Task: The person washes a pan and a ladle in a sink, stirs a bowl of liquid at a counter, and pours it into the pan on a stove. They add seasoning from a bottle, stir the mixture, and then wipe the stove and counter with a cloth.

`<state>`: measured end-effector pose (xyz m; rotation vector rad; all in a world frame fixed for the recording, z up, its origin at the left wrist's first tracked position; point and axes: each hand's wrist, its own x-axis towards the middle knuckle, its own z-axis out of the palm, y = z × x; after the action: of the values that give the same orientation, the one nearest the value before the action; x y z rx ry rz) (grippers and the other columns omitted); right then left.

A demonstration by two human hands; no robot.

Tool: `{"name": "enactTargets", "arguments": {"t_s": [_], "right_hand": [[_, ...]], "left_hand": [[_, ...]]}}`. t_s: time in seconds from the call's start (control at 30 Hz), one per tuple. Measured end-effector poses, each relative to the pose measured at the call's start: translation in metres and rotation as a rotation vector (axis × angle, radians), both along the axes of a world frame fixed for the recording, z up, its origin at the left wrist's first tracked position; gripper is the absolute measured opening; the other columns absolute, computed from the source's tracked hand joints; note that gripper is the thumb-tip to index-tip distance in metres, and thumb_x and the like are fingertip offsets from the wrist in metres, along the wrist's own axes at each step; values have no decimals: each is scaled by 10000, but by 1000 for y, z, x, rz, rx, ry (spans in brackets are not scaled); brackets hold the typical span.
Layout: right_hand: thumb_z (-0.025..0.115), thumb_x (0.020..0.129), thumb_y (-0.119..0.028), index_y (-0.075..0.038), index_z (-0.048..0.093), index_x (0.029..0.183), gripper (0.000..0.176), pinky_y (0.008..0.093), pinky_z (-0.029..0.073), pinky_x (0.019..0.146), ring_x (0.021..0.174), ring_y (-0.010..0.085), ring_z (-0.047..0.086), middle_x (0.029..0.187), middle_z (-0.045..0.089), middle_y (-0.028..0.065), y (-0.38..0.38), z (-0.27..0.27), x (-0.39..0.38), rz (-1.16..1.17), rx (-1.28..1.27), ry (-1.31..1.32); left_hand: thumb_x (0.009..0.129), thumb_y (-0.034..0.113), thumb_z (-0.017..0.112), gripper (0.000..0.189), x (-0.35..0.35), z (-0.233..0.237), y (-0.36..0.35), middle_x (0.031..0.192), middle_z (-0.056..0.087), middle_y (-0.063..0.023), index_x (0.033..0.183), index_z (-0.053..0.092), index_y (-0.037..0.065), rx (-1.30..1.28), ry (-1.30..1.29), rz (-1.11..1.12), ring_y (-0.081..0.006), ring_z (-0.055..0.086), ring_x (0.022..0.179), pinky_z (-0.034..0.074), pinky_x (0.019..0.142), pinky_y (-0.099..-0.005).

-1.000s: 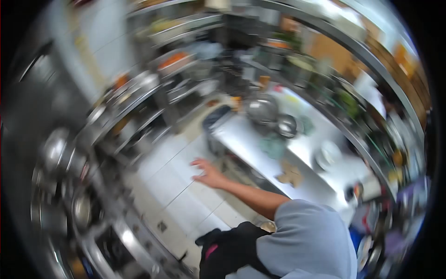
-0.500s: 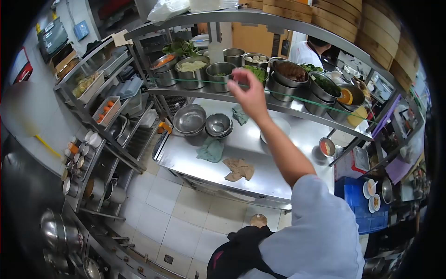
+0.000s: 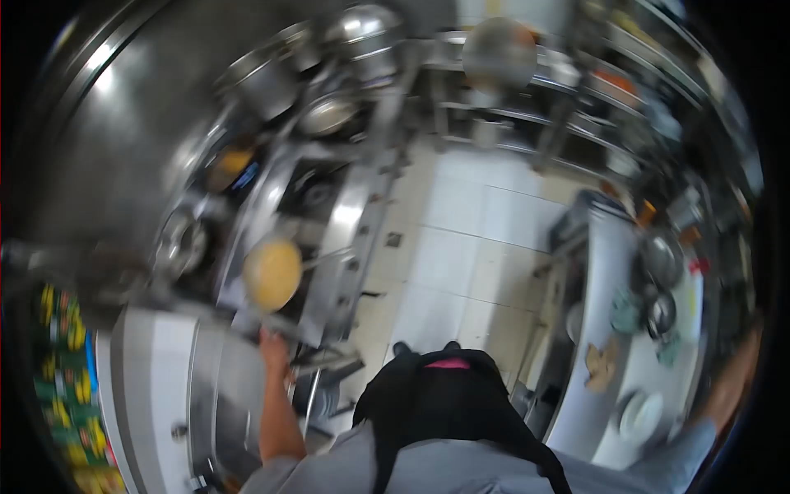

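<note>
The whole view is motion-blurred. My left hand (image 3: pixel 274 349) is low on the left by the stove, seemingly closed on a dark handle that leads up to a round pan with yellow contents (image 3: pixel 271 272). The pan hovers over the steel stove front (image 3: pixel 346 222). My right arm stretches to the far right over the steel prep table (image 3: pixel 601 272). My right hand (image 3: pixel 745 346) fades into the dark edge of the view, so its fingers cannot be made out. Metal bowls (image 3: pixel 660 284), cloths (image 3: pixel 602 365) and a white plate (image 3: pixel 640 414) lie on that table.
Pots and woks (image 3: pixel 329 111) crowd the stove at upper left. A white tiled floor aisle (image 3: pixel 469 239) runs between stove and table. Shelving racks (image 3: pixel 592 90) stand at the far end. Colourful packets (image 3: pixel 62 362) sit at the lower left edge.
The view has swung from the prep table and shelf round to the stove. My right hand, which reached up to the shelf bowls, now trails at the right edge; my left hand has appeared by the pan.
</note>
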<state>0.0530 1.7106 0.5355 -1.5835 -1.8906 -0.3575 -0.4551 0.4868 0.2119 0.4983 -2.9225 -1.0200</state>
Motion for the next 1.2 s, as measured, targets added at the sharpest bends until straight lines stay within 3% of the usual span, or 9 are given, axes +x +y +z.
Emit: {"name": "enactTargets", "arguments": {"t_s": [0.07, 0.13, 0.33, 0.47, 0.7, 0.8, 0.9, 1.07, 1.2], "right_hand": [[792, 759, -502, 86, 658, 1000, 650, 453, 545, 844, 940, 373, 654, 1029, 670, 258, 6, -4, -9, -80, -15, 37], [807, 732, -506, 99, 667, 943, 656, 464, 561, 808, 891, 387, 665, 975, 683, 271, 10, -9, -11, -158, -73, 98], [827, 694, -567, -1, 627, 1193, 781, 476, 544, 857, 1008, 370, 652, 1136, 653, 215, -72, 2, -43, -139, 543, -32], [796, 762, -506, 2, 609, 1244, 724, 456, 519, 911, 1069, 349, 630, 1192, 636, 207, -114, 8, -59, -43, 608, -45], [740, 882, -398, 9, 577, 1332, 628, 421, 477, 1006, 1176, 311, 590, 1289, 605, 193, -202, -21, -157, 380, 479, -8], [716, 933, -352, 11, 563, 1370, 588, 406, 459, 1047, 1222, 294, 574, 1331, 592, 187, -271, -79, -243, 663, 226, 107], [717, 930, -82, 3, 512, 1424, 541, 381, 442, 1070, 1218, 245, 559, 1405, 543, 140, -403, -153, -369, 1040, -142, 461], [761, 832, -5, -6, 484, 1424, 653, 348, 441, 1060, 1209, 213, 568, 1326, 579, 116, -604, -231, -541, 1359, -846, 640], [826, 756, -38, -31, 523, 1387, 700, 359, 468, 1041, 1184, 219, 614, 1261, 648, 131, -724, -275, -655, 1593, -897, 368]], "left_hand": [[968, 153, 544, 407, -2, -95, -49, 909, 648, -164, 1347, 496, 14, -293, 368, -23, -314, 661, 791, 552, 721, -432], [1002, 232, 546, 335, 9, -19, 19, 735, 555, -66, 1276, 534, 38, 403, -129, 350, -168, 562, 555, 503, 512, -325], [1058, 267, 489, 255, 7, -37, 9, 664, 497, 8, 907, 510, 62, 1872, -133, 551, -81, 444, 462, 413, 430, -237], [1047, 299, 507, 358, -10, -14, 7, 614, 489, 4, 745, 475, 109, 2147, -184, 533, -103, 443, 458, 424, 432, -263], [1019, 225, 539, 216, -26, 46, 9, 684, 499, 14, 1196, 518, 101, 1206, -167, 512, -67, 431, 452, 412, 414, -232], [1001, 198, 547, 535, -21, 16, -20, 799, 623, -83, 1491, 377, 69, 833, -198, 303, -189, 588, 565, 518, 521, -337], [976, 186, 555, 683, -7, -11, -33, 1255, 611, -322, 1566, 240, 48, -96, 48, 46, -494, 619, 1095, 491, 944, -499], [988, 210, 540, 698, 23, -34, -22, 1104, 673, -274, 1596, 209, 116, -169, 86, 147, -427, 679, 905, 542, 787, -499], [1018, 211, 522, 388, 20, 19, 22, 795, 564, -60, 1381, 440, 100, 921, -186, 546, -152, 528, 573, 471, 517, -311]]}}
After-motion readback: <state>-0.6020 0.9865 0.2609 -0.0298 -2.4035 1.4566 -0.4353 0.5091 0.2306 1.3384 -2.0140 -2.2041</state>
